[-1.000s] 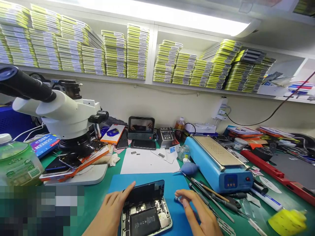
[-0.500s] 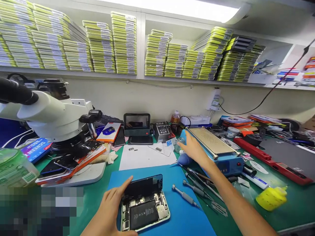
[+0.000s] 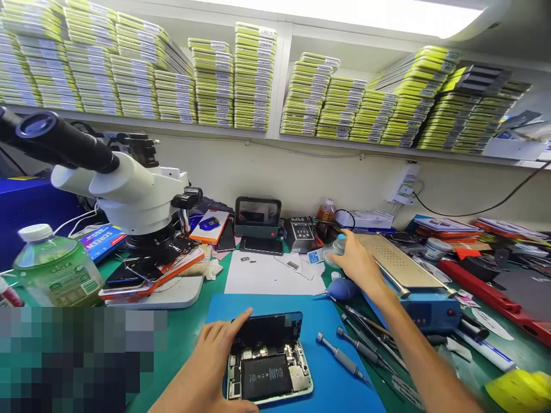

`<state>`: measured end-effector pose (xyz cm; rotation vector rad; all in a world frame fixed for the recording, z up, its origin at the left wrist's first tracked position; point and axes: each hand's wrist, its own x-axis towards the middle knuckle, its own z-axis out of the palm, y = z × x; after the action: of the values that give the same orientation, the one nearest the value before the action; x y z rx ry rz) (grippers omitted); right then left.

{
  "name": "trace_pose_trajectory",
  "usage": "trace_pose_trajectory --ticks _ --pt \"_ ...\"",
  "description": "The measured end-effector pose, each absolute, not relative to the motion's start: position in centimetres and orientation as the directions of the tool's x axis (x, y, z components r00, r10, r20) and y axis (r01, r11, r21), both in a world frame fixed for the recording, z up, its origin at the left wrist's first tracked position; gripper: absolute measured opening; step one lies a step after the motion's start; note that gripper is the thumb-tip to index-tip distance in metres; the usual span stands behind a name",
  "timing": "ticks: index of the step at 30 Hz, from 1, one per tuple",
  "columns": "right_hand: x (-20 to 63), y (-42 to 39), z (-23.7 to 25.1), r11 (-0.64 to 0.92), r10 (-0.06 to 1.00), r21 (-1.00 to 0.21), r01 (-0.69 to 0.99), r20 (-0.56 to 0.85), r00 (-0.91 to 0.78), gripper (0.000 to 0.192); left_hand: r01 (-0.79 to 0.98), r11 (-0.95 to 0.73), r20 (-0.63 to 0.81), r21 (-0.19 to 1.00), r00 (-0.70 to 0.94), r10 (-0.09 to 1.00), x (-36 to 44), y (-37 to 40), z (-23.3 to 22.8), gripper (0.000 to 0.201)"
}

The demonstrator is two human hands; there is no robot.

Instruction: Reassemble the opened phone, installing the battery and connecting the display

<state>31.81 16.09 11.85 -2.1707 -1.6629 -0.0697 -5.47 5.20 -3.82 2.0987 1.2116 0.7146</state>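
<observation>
A second earlier the right hand (image 3: 359,265) had been down on the blue mat (image 3: 327,321) beside the opened phone (image 3: 267,367); it had since set the screwdriver (image 3: 342,358) on the mat to the phone's right and reached up past the mat's far right corner, fingers closed around a small glass jar (image 3: 337,248) beside the blue heating plate (image 3: 408,275), so the work had seemingly turned from unscrewing to fetching something. The left hand (image 3: 215,361) stayed clamped on the phone's left edge, thumb propping the lifted screen (image 3: 269,330). The phone lay near the mat's front edge, long axis running away from the person, hinged screen at its far end.
</observation>
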Motion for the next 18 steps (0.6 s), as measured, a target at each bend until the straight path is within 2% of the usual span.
trace_pose_trajectory --ticks 3,5,8,12,18 --pt "29.9 15.3 13.7 -0.029 0.952 -0.323 0.946 0.279 0.124 0.051 0.562 -0.394 0.140 0.728 0.440 0.887 -5.5 5.2 -3.6 0.139" --pt "27.9 15.0 14.1 0.120 0.979 -0.373 0.920 0.199 -0.047 0.049 0.565 -0.386 0.129 0.729 0.441 0.888 -5.6 4.9 -2.9 0.134" --pt "24.2 14.8 13.3 0.266 0.961 -0.460 0.848 0.059 -0.269 0.049 0.568 -0.373 0.099 0.734 0.453 0.886 -5.8 4.4 -1.5 0.123" --pt "19.9 15.1 11.7 0.343 0.903 -0.500 0.795 -0.058 -0.426 0.051 0.572 -0.360 0.064 0.737 0.471 0.880 -5.8 4.1 -0.1 0.111" --pt "17.8 15.7 11.3 0.402 0.828 -0.473 0.784 -0.178 -0.531 0.051 0.577 -0.348 0.050 0.739 0.468 0.882 -5.6 4.2 0.6 0.097"
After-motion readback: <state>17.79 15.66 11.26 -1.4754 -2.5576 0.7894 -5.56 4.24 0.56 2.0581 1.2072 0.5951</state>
